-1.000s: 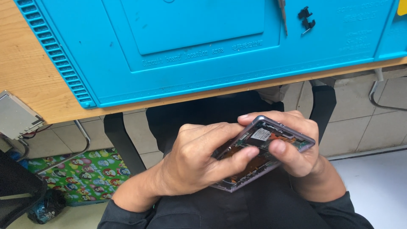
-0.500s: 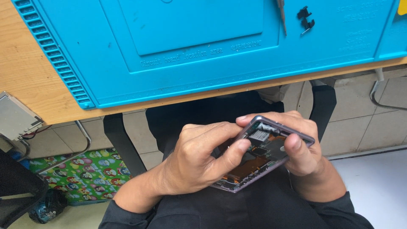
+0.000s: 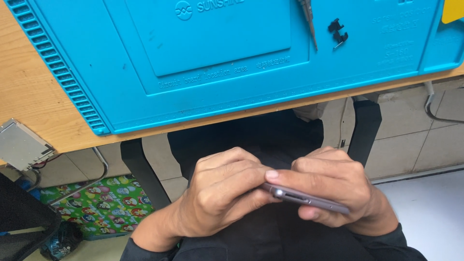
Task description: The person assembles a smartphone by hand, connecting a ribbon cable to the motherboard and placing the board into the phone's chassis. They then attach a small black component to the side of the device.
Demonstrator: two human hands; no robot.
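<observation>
Over my lap, below the table edge, both hands grip a grey phone [image 3: 309, 199] that is turned edge-on, so only its thin side with a slot shows. My left hand [image 3: 220, 193] clasps its left end, with fingers curled over the top. My right hand [image 3: 333, 186] wraps the middle and right part, the index finger lying along the top edge. The phone's open inside is hidden from view.
A blue silicone work mat [image 3: 217, 58] covers the wooden table [image 3: 34, 96]. On the mat lie a metal tweezers tip [image 3: 308, 21] and a small black part [image 3: 337, 33]. A silver metal box [image 3: 21, 145] sits at the left; a colourful patterned mat [image 3: 96, 205] lies on the floor.
The phone has been rotated from showing its open inside to edge-on. Both hands closed tighter over it and the fingers now meet on top.
</observation>
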